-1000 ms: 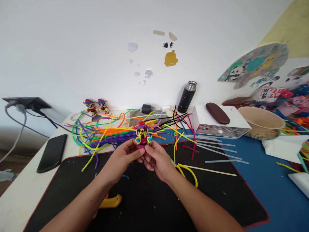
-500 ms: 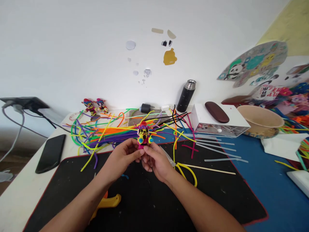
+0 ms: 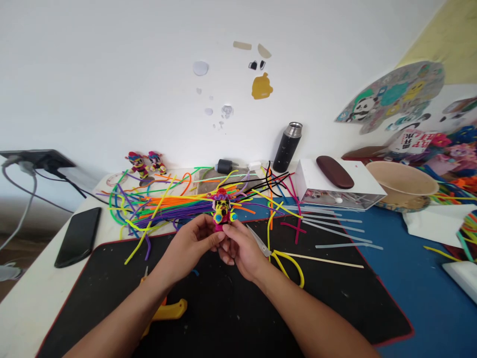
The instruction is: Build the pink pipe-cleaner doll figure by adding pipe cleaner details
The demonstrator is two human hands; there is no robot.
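Observation:
Between my two hands a small figurine (image 3: 222,211) is held upright above the black mat (image 3: 238,308). It has a red and purple top, a yellow and black face, blue-yellow round ends at its sides and a magenta base. My left hand (image 3: 197,241) pinches the base from the left. From the other side my right hand (image 3: 240,246) grips it with thumb and fingers, partly hiding the base. Scissors (image 3: 278,256) with yellow handles lie just beyond my right hand. A yellow-handled tool (image 3: 167,312), probably a glue gun, is partly hidden under my left forearm.
Colourful pipe cleaners (image 3: 167,204) spread behind my hands. Two similar figurines (image 3: 139,164) stand by the wall. A black flask (image 3: 288,147), a white box (image 3: 339,191) with a glasses case (image 3: 334,172) and a bowl (image 3: 400,179) line the back right. A phone (image 3: 78,237) lies left.
The figurine has shifted very slightly to the right, still in both hands. My left forearm has moved a little, showing more of the yellow-handled tool's tip.

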